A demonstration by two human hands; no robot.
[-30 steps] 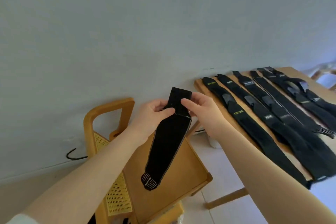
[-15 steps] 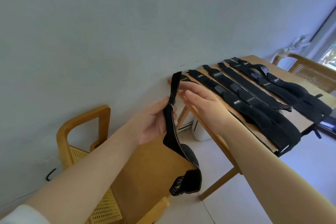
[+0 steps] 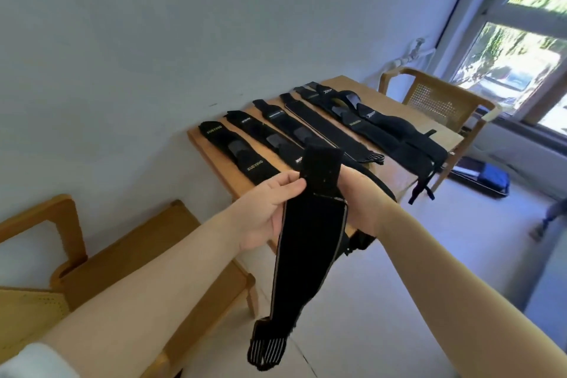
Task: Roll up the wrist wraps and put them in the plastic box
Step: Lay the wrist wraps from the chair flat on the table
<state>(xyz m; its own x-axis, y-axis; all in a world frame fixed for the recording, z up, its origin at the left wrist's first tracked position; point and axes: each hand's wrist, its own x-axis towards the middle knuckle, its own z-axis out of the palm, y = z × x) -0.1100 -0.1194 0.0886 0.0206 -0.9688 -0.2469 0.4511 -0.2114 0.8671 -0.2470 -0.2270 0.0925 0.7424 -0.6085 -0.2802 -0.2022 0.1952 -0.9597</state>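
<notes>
Between our two hands, above the floor (image 3: 383,301) and just in front of the wooden surface (image 3: 395,107), a black wrist wrap (image 3: 310,242) hung lengthwise. Our left hand (image 3: 267,212) pinched its left edge near the top, thumb lying on the front of the fabric and fingers behind it. Our right hand (image 3: 360,196) held the opposite edge at about the same height; most of that hand was hidden behind the wrap, so we could not tell how its fingers lay, only that it gripped the fabric. The wrap's narrower top tab stood up above both hands, and its lower end, with pale striped stitching, dangled free below our forearms.

On the surface the other wrist wraps (image 3: 276,144) lay flat in a row, side by side, running from the wall side toward the near edge; several showed small printed labels too blurred to read fully. The rightmost ones overlapped each other, and a thin strap hung off the surface's right corner.

A wooden chair (image 3: 147,239) stood at lower left beside the surface. A second chair (image 3: 435,95) stood beyond the surface's far end, near the window (image 3: 521,49).
</notes>
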